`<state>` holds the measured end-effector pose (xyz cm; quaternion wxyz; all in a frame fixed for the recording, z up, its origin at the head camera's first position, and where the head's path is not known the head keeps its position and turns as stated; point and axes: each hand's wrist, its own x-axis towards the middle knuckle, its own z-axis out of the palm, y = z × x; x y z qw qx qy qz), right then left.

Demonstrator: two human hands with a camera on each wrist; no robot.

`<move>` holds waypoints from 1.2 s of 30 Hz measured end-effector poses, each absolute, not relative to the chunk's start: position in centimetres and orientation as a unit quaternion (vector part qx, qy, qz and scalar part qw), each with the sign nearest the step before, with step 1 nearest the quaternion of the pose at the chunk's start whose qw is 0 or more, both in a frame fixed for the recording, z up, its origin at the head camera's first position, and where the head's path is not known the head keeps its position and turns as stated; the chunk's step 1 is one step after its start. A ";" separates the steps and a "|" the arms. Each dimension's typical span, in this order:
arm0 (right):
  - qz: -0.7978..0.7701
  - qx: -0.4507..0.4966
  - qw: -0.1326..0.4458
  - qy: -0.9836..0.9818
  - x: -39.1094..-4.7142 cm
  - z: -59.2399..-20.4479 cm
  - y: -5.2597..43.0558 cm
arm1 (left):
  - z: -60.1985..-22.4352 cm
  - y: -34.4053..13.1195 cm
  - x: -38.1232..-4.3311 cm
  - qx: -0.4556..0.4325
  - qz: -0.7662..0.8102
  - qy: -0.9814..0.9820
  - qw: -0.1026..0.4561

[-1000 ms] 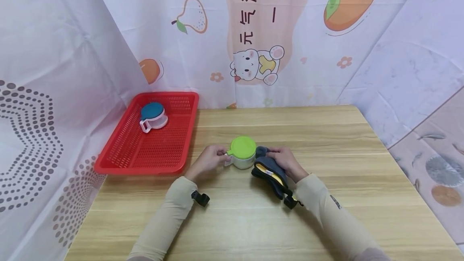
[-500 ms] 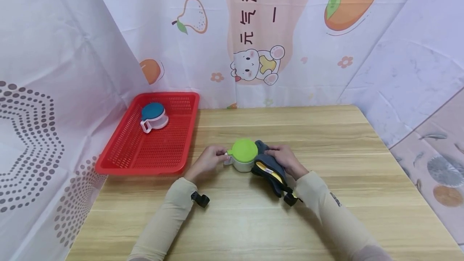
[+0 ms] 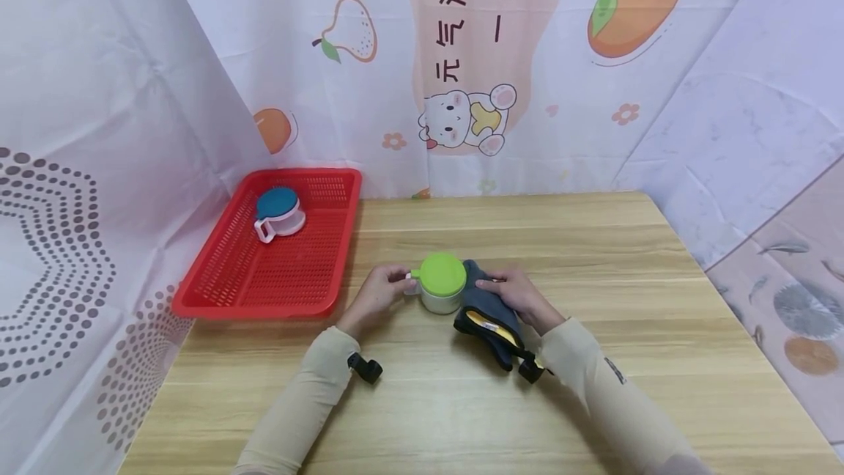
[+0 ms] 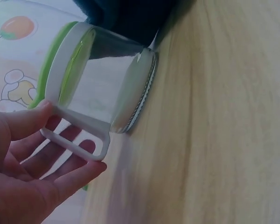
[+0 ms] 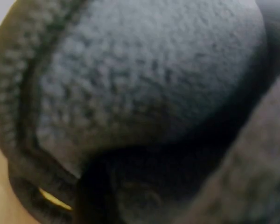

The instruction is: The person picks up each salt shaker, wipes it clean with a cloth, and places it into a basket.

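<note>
A clear seasoning jar (image 3: 442, 300) with a green lid (image 3: 442, 273) and white handle stands on the wooden table. My left hand (image 3: 381, 290) pinches that handle (image 4: 77, 147) between thumb and fingers, as the left wrist view shows. In my right hand (image 3: 521, 295) is a dark grey cloth (image 3: 489, 300) with black edging and a yellow inner side. The cloth lies against the jar's right side. Bunched grey fabric (image 5: 154, 70) fills the right wrist view and hides the fingers there.
A red plastic basket (image 3: 283, 310) stands at the table's left, close to the left forearm. Inside it sits another jar (image 3: 283, 222) with a blue lid and pale pink handle. A printed curtain (image 3: 376, 94) hangs behind the table (image 3: 422, 416).
The jar tips a little and shifts slightly right, then back left and nearer me. The cloth has changed its folds against the jar as the right hand moves slightly. The left hand keeps its grip.
</note>
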<state>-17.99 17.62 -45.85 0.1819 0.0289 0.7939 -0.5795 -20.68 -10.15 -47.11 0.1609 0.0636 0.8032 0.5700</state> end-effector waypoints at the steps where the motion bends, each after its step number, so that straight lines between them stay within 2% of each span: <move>1: -0.579 0.027 0.181 0.795 -17.9 -45.8 17.6 | -47.2 -10.2 -20.7 0.061 0.572 0.802 0.163; 11: -0.560 0.000 0.182 0.808 -18.0 -45.7 17.6 | -47.4 -10.9 -20.9 0.110 0.558 0.802 0.185; 19: -0.495 -0.059 0.203 0.843 -18.6 -45.6 17.7 | -47.3 -11.4 -21.0 0.183 0.519 0.816 0.175; 27: -0.488 -0.103 0.242 0.832 -20.1 -44.9 17.4 | -46.4 -11.2 -20.8 0.169 0.527 0.801 0.225; 36: -0.452 -0.157 0.268 0.836 -22.4 -44.7 16.9 | -46.9 -11.2 -21.2 0.182 0.530 0.794 0.236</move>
